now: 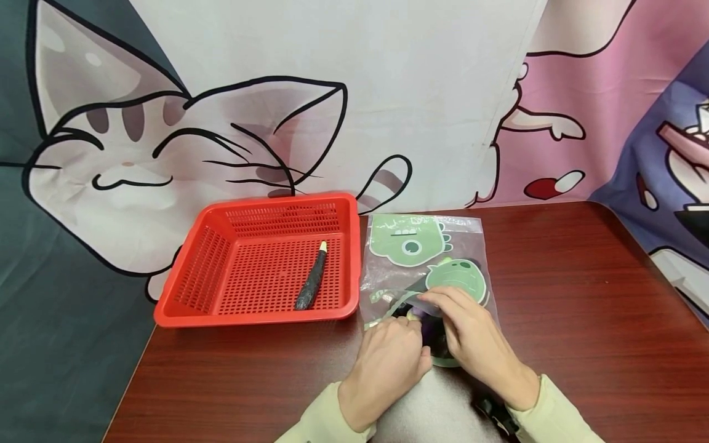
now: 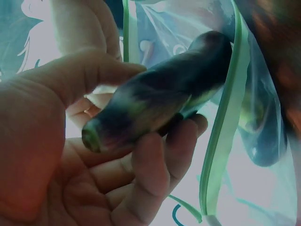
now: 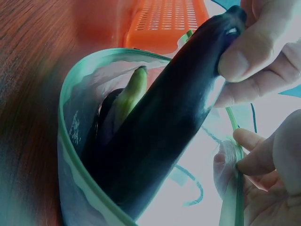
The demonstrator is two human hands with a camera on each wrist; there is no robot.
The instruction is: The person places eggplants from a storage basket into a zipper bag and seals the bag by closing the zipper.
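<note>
My left hand (image 1: 388,363) grips a dark purple eggplant (image 3: 174,108) near its stem end. Thumb and fingers curl round it in the left wrist view, while its other end is inside a clear zip bag (image 1: 388,280) with green cartoon prints. The bag's green-edged mouth (image 2: 225,122) gapes around the eggplant. My right hand (image 1: 482,338) pinches the rim of the bag, as the right wrist view shows. Inside the bag lies another vegetable with a pale green end (image 3: 131,92), partly hidden behind the held eggplant.
A red plastic basket (image 1: 257,319) stands left of the bag, with one slim dark vegetable with a pale tip (image 1: 314,277) in it. Both sit on a brown wooden table (image 1: 581,295). Behind hangs a cartoon-printed cloth (image 1: 443,92).
</note>
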